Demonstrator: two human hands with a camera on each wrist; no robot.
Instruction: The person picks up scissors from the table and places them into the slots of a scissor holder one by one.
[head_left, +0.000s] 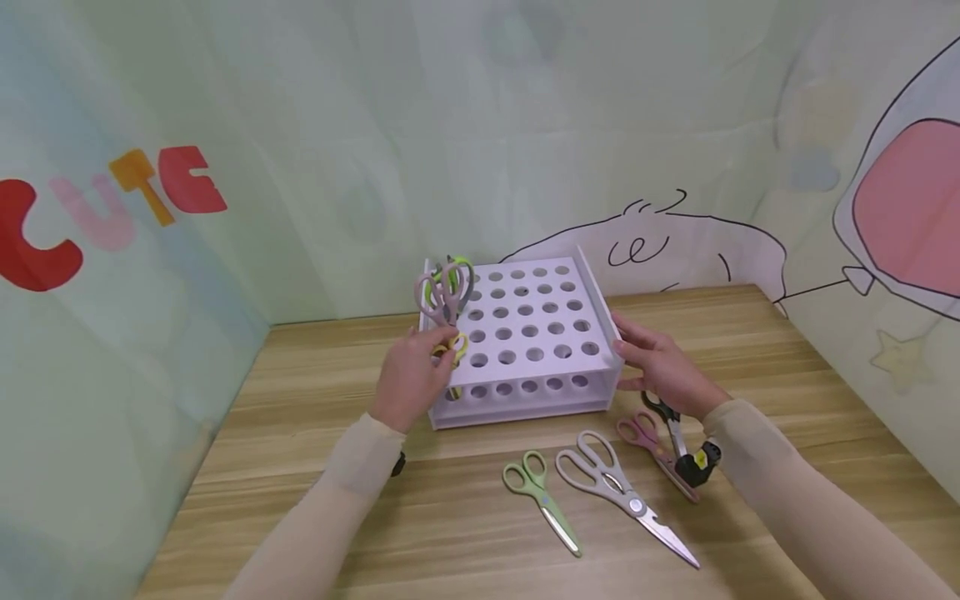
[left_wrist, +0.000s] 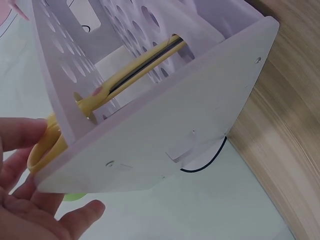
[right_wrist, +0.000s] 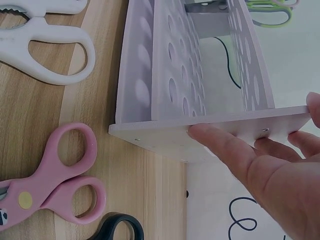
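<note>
A white two-tier rack point(head_left: 521, 367) with rows of round holes stands on the wooden table. My left hand point(head_left: 412, 379) pinches the handle of yellow scissors point(left_wrist: 145, 65) at the rack's front left corner. Their blades pass down through holes in both tiers. Just behind, scissors with greyish-pink handles point(head_left: 444, 302) and others with green and grey handles point(head_left: 467, 271) stand upright in the left column. My right hand point(head_left: 667, 362) holds the rack's right side panel point(right_wrist: 225, 122), its fingers on the outer face and the thumb at the top edge.
In front of the rack lie light green scissors point(head_left: 551, 506) and large whitish scissors point(head_left: 633, 505). Pink scissors point(right_wrist: 37, 187) and black-handled scissors point(head_left: 660, 407) lie under the right forearm. A printed curtain point(head_left: 360, 167) hangs behind the table.
</note>
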